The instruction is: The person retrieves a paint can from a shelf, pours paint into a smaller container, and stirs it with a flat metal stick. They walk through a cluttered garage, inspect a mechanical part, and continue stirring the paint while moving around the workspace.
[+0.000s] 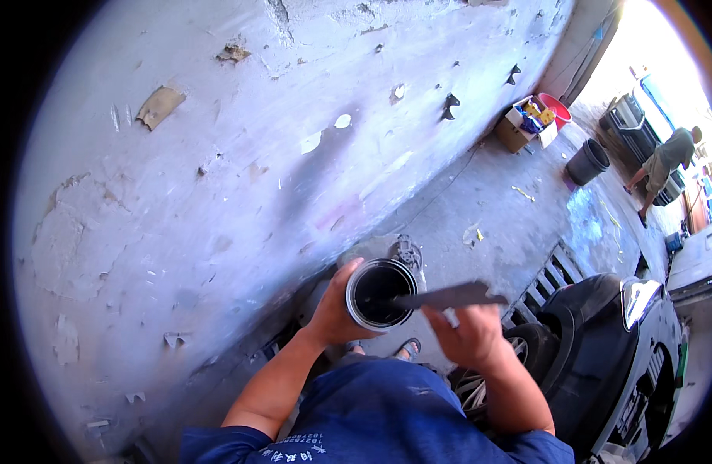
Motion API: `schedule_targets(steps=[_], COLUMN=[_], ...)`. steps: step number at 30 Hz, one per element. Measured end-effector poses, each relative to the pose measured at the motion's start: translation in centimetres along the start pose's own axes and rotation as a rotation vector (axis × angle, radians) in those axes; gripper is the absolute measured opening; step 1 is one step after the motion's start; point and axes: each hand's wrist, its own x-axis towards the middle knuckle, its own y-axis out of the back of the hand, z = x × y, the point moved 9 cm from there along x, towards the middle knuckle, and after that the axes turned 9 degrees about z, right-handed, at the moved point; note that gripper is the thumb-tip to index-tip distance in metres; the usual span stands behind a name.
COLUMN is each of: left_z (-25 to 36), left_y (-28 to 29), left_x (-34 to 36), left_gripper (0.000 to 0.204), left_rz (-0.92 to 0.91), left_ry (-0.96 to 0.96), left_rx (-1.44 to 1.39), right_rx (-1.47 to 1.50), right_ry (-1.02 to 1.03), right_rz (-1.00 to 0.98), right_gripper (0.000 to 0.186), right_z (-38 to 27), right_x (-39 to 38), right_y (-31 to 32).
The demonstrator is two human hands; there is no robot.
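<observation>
My left hand [333,313] grips a round metal can [356,290] from its left side, its open top showing dark contents. In my right hand [468,332] is a dark flat stick [449,296], whose far end reaches into the can. Just beyond the can, a small grey metal object [405,249] rests on a pale surface, partly hidden by the can. My feet in sandals show on the floor beneath.
A scuffed wall [232,155] runs along my left. At right are a dark car [580,340] and a grate [561,259]. Farther off stand a cardboard box [513,135], red tub [557,108], black bucket [588,166] and another person [665,162] bending beside a vehicle [634,116].
</observation>
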Motion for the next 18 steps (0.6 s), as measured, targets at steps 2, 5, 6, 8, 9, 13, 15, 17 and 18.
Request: schedule_targets(steps=[2, 5, 6, 8, 9, 13, 15, 17, 18], left_z=[-0.4, -0.9, -1.3, -1.6, -1.5, -0.4, -0.8, -1.7, -1.9], left_y=[-0.1, -0.5, -0.5, -0.3, -0.2, 0.3, 0.5, 0.8, 0.9], left_x=[-0.6, -0.3, -0.4, -0.6, -0.4, 0.4, 0.4, 0.2, 0.2], left_gripper=[0.125, 0.125, 0.125, 0.123, 0.121, 0.119, 0.118, 0.118, 0.118], left_rz=[-0.007, 0.026, 0.043, 0.060, 0.060, 0.033, 0.067, 0.125, 0.115], left_ry=[0.017, 0.028, 0.031, 0.011, -0.018, -0.021, -0.018, -0.017, -0.014], left_rx=[0.027, 0.026, 0.005, -0.008, -0.002, 0.069, 0.041, -0.030, 0.007], right_rx=[-0.030, 0.058, 0.127, 0.248, 0.197, -0.058, 0.004, 0.135, 0.227], right_ry=[-0.012, -0.028, -0.034, -0.071, -0.094, -0.082, -0.088, -0.070, -0.074], right_rz=[0.036, 0.030, 0.010, -0.066, -0.068, 0.036, 0.065, 0.021, -0.007], right_gripper=[0.013, 0.014, 0.014, 0.013, 0.013, 0.012, 0.011, 0.013, 0.014], right_z=[1.0, 1.1, 0.7, -0.3, 0.1, 2.3, 2.0, 1.4, 1.0], right_x=[1.3, 1.4, 0.7, 0.2, -0.4, 1.3, 2.5, 1.6, 1.2], right_y=[0.2, -1.8, -2.6, -2.8, -2.2, -0.5, -1.4, -3.2, -3.9])
